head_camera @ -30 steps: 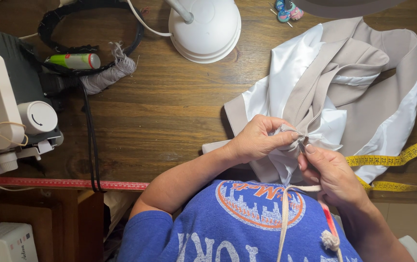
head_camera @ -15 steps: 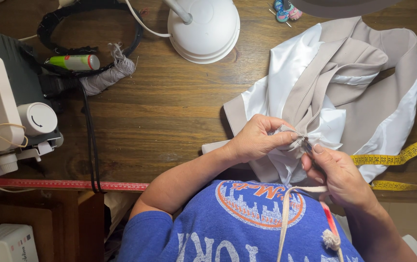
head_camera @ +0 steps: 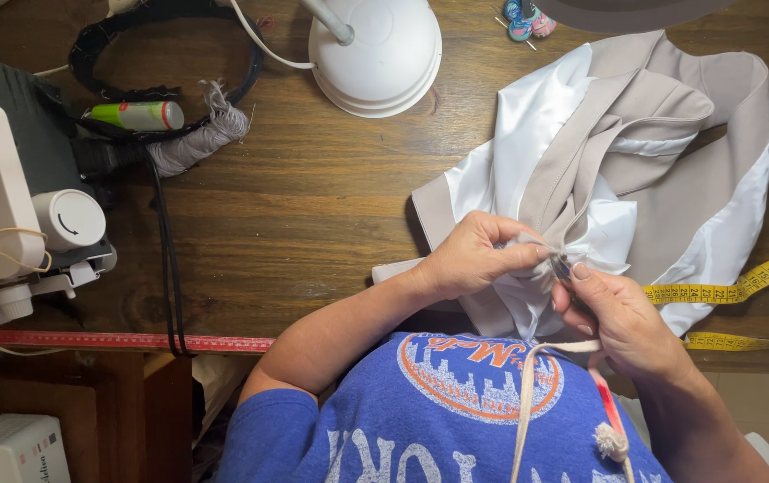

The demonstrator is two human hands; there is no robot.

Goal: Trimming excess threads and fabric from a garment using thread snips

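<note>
Head view from above: two hands at work. Left hand (head_camera: 474, 259) pinching one beige and white cloth (head_camera: 644, 170) on one wooden table (head_camera: 313, 197). Right hand (head_camera: 621, 317) pinching it too, fingertips touching. Nearby, one white lamp (head_camera: 376, 49), one yellow tape measure (head_camera: 760, 273).

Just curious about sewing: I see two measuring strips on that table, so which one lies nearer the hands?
The yellow measuring tape, curling at the table's right edge beside the beige and white fabric the hands work on. The red ruler strip lies along the front edge, farther left.
</note>
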